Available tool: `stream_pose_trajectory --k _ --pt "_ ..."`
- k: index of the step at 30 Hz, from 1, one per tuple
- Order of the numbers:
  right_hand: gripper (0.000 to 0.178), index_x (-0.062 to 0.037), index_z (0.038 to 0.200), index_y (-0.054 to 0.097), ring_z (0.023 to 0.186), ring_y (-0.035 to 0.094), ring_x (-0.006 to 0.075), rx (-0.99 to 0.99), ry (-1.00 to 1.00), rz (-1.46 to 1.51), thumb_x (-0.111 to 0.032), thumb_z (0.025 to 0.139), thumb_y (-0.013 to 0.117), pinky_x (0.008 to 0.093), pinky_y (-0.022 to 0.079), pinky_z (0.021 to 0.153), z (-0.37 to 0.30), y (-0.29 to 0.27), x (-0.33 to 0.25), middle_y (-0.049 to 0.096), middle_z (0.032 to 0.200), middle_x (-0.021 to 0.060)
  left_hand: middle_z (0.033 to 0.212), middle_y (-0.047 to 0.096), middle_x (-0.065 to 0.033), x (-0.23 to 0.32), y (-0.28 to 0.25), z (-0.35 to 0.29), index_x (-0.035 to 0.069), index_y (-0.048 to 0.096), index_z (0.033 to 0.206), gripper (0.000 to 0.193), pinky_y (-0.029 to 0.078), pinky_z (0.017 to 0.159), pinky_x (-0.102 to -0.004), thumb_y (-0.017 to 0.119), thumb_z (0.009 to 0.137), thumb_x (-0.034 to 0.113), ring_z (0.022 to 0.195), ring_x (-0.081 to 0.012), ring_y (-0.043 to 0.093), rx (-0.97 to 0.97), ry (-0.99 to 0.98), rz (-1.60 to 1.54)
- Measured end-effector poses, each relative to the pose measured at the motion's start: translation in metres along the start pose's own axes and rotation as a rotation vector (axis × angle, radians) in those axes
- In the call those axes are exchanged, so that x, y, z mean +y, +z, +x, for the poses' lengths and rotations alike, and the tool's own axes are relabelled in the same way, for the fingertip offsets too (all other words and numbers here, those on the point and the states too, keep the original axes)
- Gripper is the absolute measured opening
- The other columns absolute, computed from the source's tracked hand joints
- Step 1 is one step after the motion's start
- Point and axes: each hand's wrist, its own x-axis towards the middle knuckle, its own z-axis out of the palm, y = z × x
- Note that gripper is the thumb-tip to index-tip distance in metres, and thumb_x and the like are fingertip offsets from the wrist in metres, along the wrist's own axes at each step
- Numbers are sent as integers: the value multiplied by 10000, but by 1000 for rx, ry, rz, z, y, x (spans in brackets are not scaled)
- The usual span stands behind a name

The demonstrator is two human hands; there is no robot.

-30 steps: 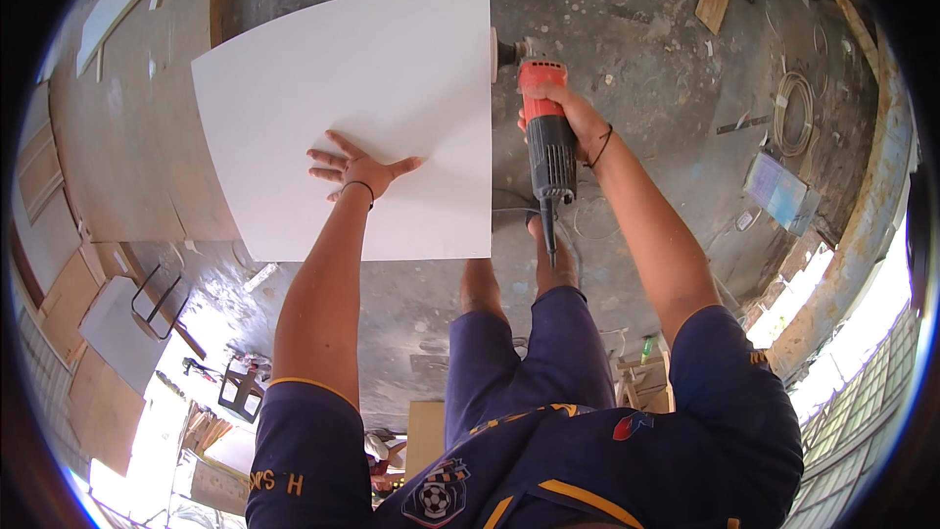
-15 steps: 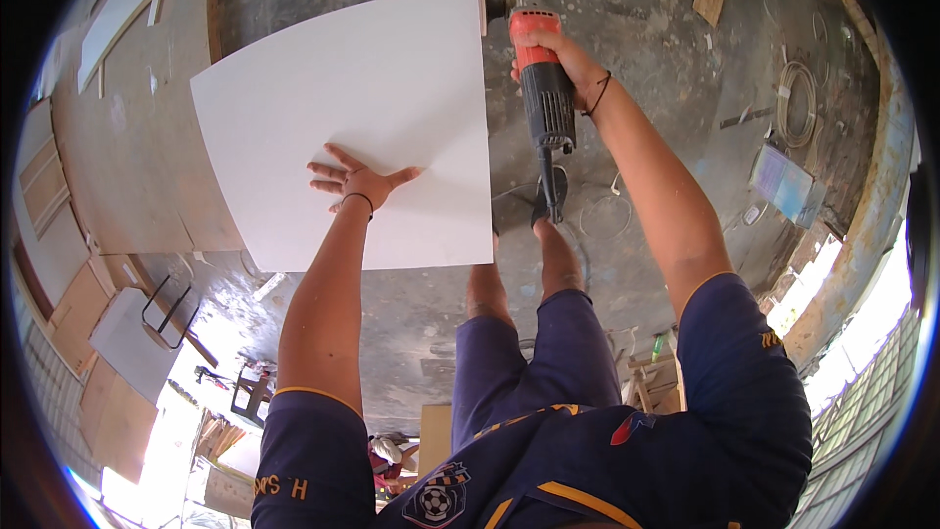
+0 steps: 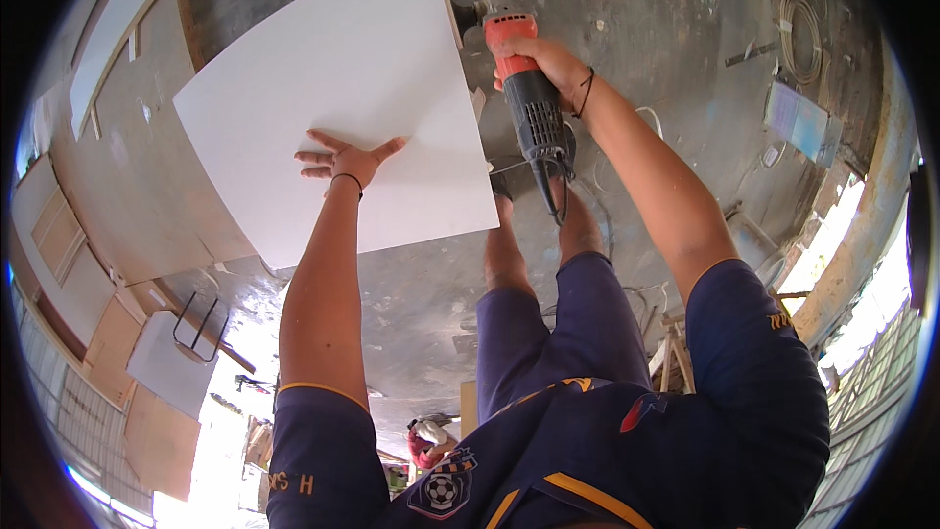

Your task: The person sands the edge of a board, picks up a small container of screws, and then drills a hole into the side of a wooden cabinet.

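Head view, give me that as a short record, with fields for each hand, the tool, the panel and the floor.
Left hand: palm down, fingers spread
Right hand: gripping the power tool around its red part
Tool: red front, black rear; its head is at the panel's right edge, contact hard to tell
Panel: white, flat, under the left hand
Floor: grey, stained; a coiled cable lies to the right
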Motion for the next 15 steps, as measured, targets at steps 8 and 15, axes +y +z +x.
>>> stream_pose_trajectory --k 8,15 --pt "381 -33 923 546 688 633 170 -19 73 11 -300 718 724 287 531 561 -32 -12 76 604 816 103 1411 -218 -359 3 0 2 74 -265 1392 1581 107 1049 -646 705 389 817 1316 -569 -105 61 0 45" --pt "360 -13 935 567 632 611 175 3 122 174 -244 714 732 300 518 554 -71 -14 138 583 776 90 1399 -241 -363 0 -3 2 54 -271 1382 1614 161 1027 -668 681 349 847 1302 -564 -170 71 16 -2"
